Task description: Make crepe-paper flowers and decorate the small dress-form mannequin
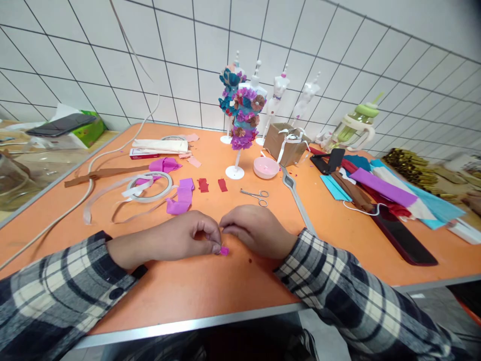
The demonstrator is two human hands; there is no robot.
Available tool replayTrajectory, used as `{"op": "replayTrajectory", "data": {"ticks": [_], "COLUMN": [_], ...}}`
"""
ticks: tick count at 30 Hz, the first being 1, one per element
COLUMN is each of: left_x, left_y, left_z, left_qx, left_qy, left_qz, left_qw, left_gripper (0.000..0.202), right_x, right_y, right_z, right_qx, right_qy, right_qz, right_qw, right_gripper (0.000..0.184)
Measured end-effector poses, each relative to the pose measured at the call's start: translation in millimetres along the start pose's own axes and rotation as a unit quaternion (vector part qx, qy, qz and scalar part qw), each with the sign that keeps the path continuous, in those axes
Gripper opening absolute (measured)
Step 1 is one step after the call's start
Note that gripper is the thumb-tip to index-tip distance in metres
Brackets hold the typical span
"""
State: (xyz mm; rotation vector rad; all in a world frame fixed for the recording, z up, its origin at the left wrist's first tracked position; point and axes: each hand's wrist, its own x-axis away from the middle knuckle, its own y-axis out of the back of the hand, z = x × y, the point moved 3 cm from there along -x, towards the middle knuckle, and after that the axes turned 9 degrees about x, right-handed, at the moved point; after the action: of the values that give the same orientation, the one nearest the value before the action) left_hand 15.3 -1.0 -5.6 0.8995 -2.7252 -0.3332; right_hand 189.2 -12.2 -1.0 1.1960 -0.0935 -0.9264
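Low over the orange table, my left hand (pixel 188 234) pinches a small bunched piece of magenta crepe paper (pixel 224 250) between thumb and forefinger. Right beside it my right hand (pixel 255 228) is curled, its fingertips close to the left ones. Whatever those right fingers grip, if anything, is hidden behind the hand. Small scissors (pixel 256 196) lie just beyond my hands. Two dark red paper scraps (pixel 203 185) and a purple crepe strip (pixel 181 196) rest to the left of the scissors.
At the back stand small mannequins, one covered in paper flowers (pixel 246 118), near a pink bowl (pixel 266 167) and a cardboard box (pixel 287 143). A tape roll (pixel 169 186) and white cable (pixel 90 188) lie left. Crepe sheets (pixel 383 188) and a phone (pixel 404 235) lie right.
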Motion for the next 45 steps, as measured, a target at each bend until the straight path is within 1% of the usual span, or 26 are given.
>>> {"op": "replayTrajectory", "data": {"ticks": [2,3,5,7,9,13,15,18,19,23,29,31,33,35,38,41,45], "left_x": [0,1,1,2,3,4,3,2,1,-1,-2,-3,-4,-5,-5,-5,-4], "left_y": [0.0,0.6,2.6,4.8,6.5,6.5,6.3,7.0,7.3,7.6,7.3,8.2,9.6,10.9,11.8,11.7,9.1], "left_z": [-5,-7,-11,-12,-13,-12,-12,-12,-11,-8,-3,-1,2,5,9,10,8], "left_qx": [-0.051,-0.080,-0.131,-0.166,-0.190,-0.200,-0.189,-0.163,-0.150,-0.100,-0.082,-0.063,-0.036,-0.009,0.039,0.092,0.174], "left_qy": [-0.042,-0.065,-0.101,-0.121,-0.127,-0.120,-0.107,-0.081,-0.071,-0.040,-0.034,-0.025,-0.008,0.009,0.024,0.025,0.031], "left_qz": [-0.052,-0.080,-0.127,-0.156,-0.173,-0.181,-0.188,-0.205,-0.209,-0.206,-0.198,-0.200,-0.203,-0.203,-0.196,-0.191,-0.193], "left_qw": [0.996,0.991,0.978,0.966,0.958,0.956,0.958,0.962,0.964,0.972,0.976,0.978,0.979,0.979,0.979,0.977,0.965], "left_gripper": [0.018,0.016,0.015,0.016,0.017,0.018,0.019,0.022,0.023,0.027,0.028,0.028,0.029,0.029,0.026,0.021,0.014], "right_x": [0,0,0,0,0,-1,0,1,1,0,1,2,2,2,1,0,-1], "right_y": [6,7,6,2,-2,-6,-9,-14,-15,-17,-20,-20,-20,-20,-19,-17,-10], "right_z": [-7,-10,-15,-16,-13,-10,-10,-12,-13,-13,-13,-13,-13,-14,-13,-13,-11], "right_qx": [-0.018,-0.037,-0.095,-0.157,-0.203,-0.245,-0.288,-0.360,-0.369,-0.383,-0.458,-0.469,-0.470,-0.459,-0.423,-0.387,-0.308], "right_qy": [-0.091,-0.132,-0.193,-0.228,-0.243,-0.264,-0.280,-0.311,-0.318,-0.324,-0.366,-0.374,-0.374,-0.365,-0.331,-0.291,-0.240], "right_qz": [-0.036,-0.036,0.002,0.053,0.075,0.055,0.048,0.045,0.038,0.001,0.026,0.023,0.013,0.000,-0.017,-0.022,-0.031], "right_qw": [0.995,0.990,0.977,0.959,0.946,0.931,0.914,0.878,0.872,0.865,0.810,0.800,0.799,0.810,0.843,0.875,0.920], "right_gripper": [0.016,0.015,0.020,0.026,0.026,0.020,0.021,0.030,0.031,0.032,0.037,0.036,0.032,0.027,0.022,0.016,0.010]}}
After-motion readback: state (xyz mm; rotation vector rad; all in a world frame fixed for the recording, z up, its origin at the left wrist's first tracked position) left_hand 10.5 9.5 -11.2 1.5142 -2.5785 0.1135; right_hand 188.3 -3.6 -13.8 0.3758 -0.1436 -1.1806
